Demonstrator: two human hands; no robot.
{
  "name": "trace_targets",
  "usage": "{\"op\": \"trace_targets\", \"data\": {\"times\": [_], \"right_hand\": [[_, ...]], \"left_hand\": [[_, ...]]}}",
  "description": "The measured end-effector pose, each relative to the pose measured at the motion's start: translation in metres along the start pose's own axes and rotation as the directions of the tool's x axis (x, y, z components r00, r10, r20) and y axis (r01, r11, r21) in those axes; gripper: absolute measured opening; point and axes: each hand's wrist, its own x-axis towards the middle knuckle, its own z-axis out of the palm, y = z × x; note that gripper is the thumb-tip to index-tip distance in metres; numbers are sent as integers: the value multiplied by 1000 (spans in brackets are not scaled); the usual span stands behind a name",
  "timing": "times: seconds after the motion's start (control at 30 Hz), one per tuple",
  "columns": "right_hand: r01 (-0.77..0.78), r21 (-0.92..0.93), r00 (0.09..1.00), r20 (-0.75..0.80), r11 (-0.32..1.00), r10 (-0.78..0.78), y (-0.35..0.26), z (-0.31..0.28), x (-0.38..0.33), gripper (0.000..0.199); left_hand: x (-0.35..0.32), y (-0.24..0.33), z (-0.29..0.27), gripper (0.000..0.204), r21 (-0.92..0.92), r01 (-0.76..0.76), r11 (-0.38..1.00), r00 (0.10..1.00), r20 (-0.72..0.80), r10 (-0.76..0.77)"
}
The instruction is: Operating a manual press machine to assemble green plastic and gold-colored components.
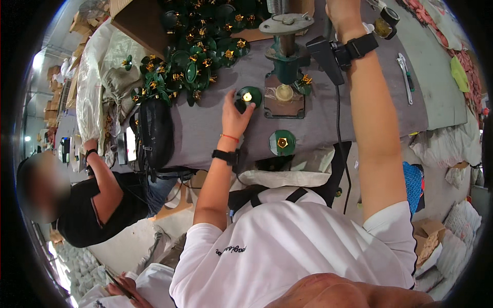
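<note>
My left hand has its thumb and fingers closed around the rim of a dark green disc with a gold centre piece, just left of a hand press. My right hand is raised at the top edge, right of the press; its fingers are cut off, so what they touch is hidden. The green press stands over a base plate with a pale yellowish round seat. Beside its column lies another green disc with gold prongs. A similar green disc sits near the table's front edge.
A heap of green discs with gold pieces spreads left of the press, by a cardboard box. A black bag lies at the left. Wrenches lie right. A cable hangs from my right wrist. Two people are at left.
</note>
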Motion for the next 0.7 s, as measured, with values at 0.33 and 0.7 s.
{"op": "trace_targets", "data": {"times": [0.33,0.7], "right_hand": [[-74,40,997,15,996,74,12,-3,1,28],[316,-263,920,319,912,-227,-54,-55,-219,15]], "left_hand": [[18,41,46,37,37,-324,945,944,78,321],[17,42,67,64,-211,-127,969,966,196,169]]}}
